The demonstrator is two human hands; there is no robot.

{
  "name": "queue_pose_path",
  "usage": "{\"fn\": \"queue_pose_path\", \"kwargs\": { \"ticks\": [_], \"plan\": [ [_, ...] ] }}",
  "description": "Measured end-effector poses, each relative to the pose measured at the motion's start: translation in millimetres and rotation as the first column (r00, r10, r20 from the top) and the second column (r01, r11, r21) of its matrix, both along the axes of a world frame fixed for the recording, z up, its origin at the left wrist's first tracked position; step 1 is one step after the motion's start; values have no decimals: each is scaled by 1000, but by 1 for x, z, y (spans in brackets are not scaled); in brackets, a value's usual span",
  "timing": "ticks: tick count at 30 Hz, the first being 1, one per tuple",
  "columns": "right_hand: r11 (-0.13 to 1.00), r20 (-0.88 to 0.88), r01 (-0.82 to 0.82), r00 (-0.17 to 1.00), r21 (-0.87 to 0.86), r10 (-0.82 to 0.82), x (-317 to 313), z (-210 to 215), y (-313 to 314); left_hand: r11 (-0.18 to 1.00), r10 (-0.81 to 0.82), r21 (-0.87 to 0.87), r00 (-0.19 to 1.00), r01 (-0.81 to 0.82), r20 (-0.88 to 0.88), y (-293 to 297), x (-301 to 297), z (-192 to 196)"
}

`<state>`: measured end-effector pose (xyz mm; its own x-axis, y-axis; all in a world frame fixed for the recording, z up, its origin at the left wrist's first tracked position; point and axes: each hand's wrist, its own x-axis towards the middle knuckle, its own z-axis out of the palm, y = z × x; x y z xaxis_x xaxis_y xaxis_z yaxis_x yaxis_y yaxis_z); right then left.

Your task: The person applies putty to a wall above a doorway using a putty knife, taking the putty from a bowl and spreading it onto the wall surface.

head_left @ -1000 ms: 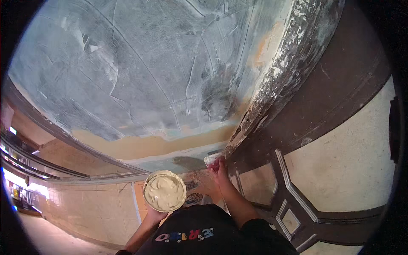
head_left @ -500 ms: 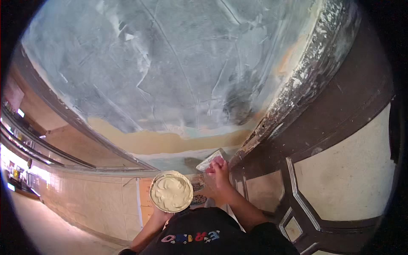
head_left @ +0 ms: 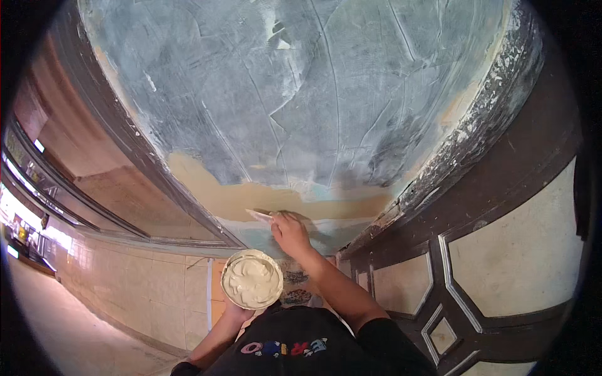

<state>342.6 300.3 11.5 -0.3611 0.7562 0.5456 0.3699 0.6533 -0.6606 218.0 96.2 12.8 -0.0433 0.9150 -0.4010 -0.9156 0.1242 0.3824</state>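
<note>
My left hand (head_left: 234, 311) supports a round tub (head_left: 224, 294) from beneath, and its fingers are mostly hidden under it. Pale cream putty (head_left: 254, 280), swirled on top, fills the tub. My right hand (head_left: 291, 234) is closed around a putty scraper (head_left: 259, 216), seen nearly edge-on and pointing left. The scraper is at the tan band (head_left: 232, 199) low on the grey-blue patched wall (head_left: 301, 113); whether its edge touches the surface I cannot tell. Most of the scraper's grip is covered by my fingers.
A dark frame (head_left: 147, 147) borders the wall on the left. To the right runs a worn, paint-flecked frame (head_left: 467, 116) beside a dark panelled door (head_left: 464, 276) with pale inset panels. Beige tiles (head_left: 150, 285) cover the lower left, with a bright room beyond.
My right hand has moved left from the right corner onto the tan band, and the scraper has turned from flat-facing to edge-on. The view has shifted slightly left. My left hand still holds the tub.
</note>
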Motion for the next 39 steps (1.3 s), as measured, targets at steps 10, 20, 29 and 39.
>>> {"fn": "queue_pose_path", "kwargs": {
  "ticks": [10,20,29,39],
  "plan": [
    [922,-177,291,924,-254,-340,85,-36,-11,994,-13,110,995,24,-99,-17,-25,-2],
    [329,-399,-250,740,-911,-541,12,-73,-63,994,-5,107,998,12,-61,-10,-47,-4],
    [479,-700,-512,498,-713,-512,-37,4,-19,975,-46,209,985,82,-168,-17,-69,-6],
    [332,-485,-366,505,-869,-714,-22,-129,-43,893,119,332,550,305,-827,-4,-89,16]
  ]
}}
